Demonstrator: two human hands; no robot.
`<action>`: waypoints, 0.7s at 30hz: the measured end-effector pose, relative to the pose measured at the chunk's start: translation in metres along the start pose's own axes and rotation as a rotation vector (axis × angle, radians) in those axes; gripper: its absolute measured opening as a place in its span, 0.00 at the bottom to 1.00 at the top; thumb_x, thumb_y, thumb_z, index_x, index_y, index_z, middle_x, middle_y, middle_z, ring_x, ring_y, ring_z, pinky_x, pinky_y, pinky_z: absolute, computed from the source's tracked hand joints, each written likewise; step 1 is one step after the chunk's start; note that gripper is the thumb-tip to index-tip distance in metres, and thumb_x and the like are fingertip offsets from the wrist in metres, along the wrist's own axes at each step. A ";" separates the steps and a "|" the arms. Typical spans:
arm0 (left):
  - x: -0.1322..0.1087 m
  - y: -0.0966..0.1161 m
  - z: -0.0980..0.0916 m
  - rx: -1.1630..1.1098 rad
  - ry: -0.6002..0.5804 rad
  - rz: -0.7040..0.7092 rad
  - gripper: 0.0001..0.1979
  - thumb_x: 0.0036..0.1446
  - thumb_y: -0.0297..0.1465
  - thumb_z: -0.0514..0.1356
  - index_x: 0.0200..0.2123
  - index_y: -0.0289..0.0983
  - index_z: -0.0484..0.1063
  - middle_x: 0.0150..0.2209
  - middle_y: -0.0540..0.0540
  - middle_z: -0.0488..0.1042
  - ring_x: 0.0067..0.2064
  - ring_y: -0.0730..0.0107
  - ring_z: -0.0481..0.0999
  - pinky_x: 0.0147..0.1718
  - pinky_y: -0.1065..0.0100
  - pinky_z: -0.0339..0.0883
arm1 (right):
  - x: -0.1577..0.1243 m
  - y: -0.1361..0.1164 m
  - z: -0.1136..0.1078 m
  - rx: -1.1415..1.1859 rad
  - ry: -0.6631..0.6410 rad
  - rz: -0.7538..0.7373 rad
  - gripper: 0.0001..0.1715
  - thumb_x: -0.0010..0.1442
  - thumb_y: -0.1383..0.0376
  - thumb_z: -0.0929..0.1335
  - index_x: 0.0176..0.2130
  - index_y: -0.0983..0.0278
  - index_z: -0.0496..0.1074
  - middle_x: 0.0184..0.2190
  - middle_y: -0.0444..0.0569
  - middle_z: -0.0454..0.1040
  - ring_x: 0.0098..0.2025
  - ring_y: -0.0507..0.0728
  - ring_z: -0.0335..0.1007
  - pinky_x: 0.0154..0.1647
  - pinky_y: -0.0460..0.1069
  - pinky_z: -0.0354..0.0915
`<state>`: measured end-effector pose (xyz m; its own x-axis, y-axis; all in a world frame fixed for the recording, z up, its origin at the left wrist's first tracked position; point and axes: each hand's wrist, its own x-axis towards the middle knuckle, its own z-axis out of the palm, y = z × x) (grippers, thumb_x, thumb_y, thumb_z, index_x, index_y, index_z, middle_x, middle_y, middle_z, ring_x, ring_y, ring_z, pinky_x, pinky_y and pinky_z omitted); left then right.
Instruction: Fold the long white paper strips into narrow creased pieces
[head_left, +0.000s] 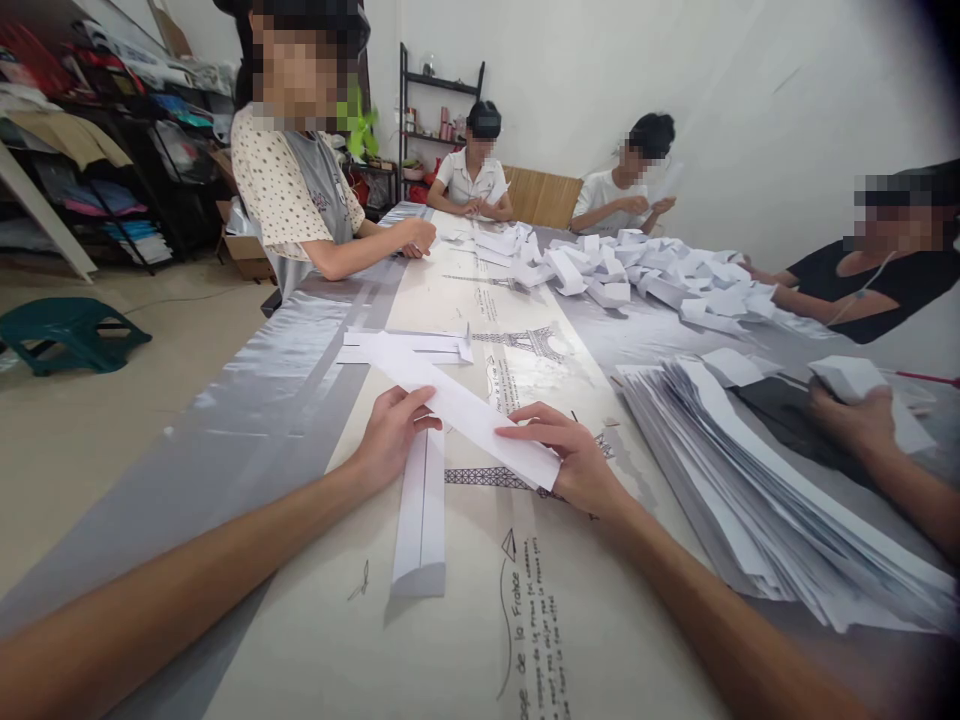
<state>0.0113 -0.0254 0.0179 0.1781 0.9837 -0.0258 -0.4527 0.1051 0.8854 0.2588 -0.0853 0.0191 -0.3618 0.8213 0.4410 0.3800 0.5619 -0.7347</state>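
A long white paper strip (457, 408) lies slanted across the printed tablecloth (517, 620), held at both sides. My left hand (390, 432) has its fingers curled on the strip's left part. My right hand (574, 455) pinches the strip's right end, index finger stretched along its edge. Under the strip lies a second folded white strip (420, 520), pointing toward me. More folded white sheets (409, 347) rest just beyond the hands.
A fanned stack of flat white sheets (750, 500) lies at the right. A heap of folded paper pieces (637, 275) fills the far middle. Several other people sit around the table; one person's hand (855, 415) at the right holds folded paper. A green stool (71, 335) stands on the floor left.
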 end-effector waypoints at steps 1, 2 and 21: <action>0.000 0.000 0.000 -0.001 0.022 0.003 0.16 0.46 0.36 0.73 0.36 0.33 0.78 0.37 0.42 0.80 0.35 0.66 0.76 0.31 0.68 0.69 | -0.001 0.000 0.000 -0.046 -0.007 -0.027 0.22 0.62 0.65 0.72 0.53 0.45 0.78 0.53 0.50 0.71 0.42 0.60 0.73 0.37 0.56 0.71; 0.000 0.000 0.000 -0.002 0.044 0.010 0.16 0.45 0.36 0.73 0.35 0.33 0.78 0.37 0.43 0.80 0.34 0.67 0.76 0.31 0.68 0.69 | -0.001 0.000 0.000 -0.098 -0.021 -0.052 0.24 0.62 0.65 0.72 0.55 0.44 0.77 0.55 0.50 0.70 0.43 0.60 0.73 0.39 0.57 0.72; -0.005 -0.004 0.000 0.193 -0.040 0.088 0.16 0.51 0.40 0.73 0.36 0.33 0.80 0.39 0.40 0.82 0.40 0.59 0.80 0.42 0.62 0.74 | 0.003 -0.025 0.017 -0.040 0.058 0.090 0.15 0.68 0.59 0.68 0.53 0.54 0.78 0.55 0.52 0.74 0.47 0.60 0.74 0.47 0.60 0.74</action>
<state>0.0124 -0.0305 0.0143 0.1813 0.9809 0.0710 -0.2934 -0.0150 0.9559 0.2337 -0.0987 0.0297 -0.2749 0.8723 0.4045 0.4428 0.4882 -0.7520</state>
